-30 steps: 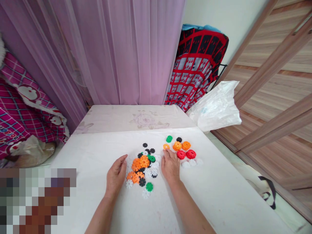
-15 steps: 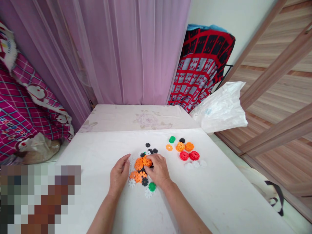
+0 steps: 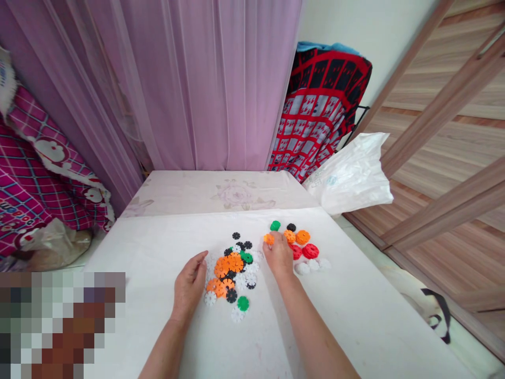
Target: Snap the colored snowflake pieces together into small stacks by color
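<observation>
Several flat notched discs lie mixed in a pile, with orange discs (image 3: 229, 266) on top and white, black and green ones around them. My left hand (image 3: 191, 279) rests at the pile's left edge, fingers curved and apart, holding nothing. My right hand (image 3: 279, 255) is to the right of the pile, its fingertips on an orange disc (image 3: 269, 239). Beyond and beside it lie sorted groups: green discs (image 3: 275, 225), a black disc (image 3: 291, 227), orange discs (image 3: 303, 237), red discs (image 3: 310, 251) and white discs (image 3: 313, 265).
The discs lie on a white-covered table (image 3: 158, 237). A white plastic bag (image 3: 351, 173) stands at its far right corner. Behind are a purple curtain (image 3: 213, 84) and a red and black patterned cloth (image 3: 311, 110). Wooden doors (image 3: 442, 152) stand on the right.
My right hand has moved from the pile rightward to the sorted discs, uncovering white and green discs in the pile. My left hand has barely moved. The camera view has shifted slightly.
</observation>
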{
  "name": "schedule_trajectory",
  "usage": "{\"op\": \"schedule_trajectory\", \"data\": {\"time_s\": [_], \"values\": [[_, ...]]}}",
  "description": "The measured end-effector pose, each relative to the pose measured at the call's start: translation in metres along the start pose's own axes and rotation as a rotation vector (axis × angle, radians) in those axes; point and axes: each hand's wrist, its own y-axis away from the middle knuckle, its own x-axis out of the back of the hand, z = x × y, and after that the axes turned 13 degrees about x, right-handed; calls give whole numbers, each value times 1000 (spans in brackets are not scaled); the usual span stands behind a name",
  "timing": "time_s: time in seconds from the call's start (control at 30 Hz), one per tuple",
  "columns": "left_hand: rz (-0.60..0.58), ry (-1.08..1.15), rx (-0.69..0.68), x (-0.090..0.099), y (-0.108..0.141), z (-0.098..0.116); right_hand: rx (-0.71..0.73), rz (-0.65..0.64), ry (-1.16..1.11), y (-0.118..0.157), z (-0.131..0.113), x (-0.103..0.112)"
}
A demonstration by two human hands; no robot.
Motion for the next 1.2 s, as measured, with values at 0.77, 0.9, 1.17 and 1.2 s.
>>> {"op": "schedule_trajectory", "data": {"time_s": [0.77, 0.9, 1.17, 1.2], "values": [[3, -18, 9, 1, -1, -1, -65, -6, -18, 3, 7, -20], [5, -17, -1, 0, -1, -2, -66, -12, -17, 3, 6, -19], [10, -16, -15, -1, -1, -2, -16, 119, -116, 8, 12, -23], [13, -17, -18, -1, -1, -1, 7, 159, -171, 11, 12, -24]]}}
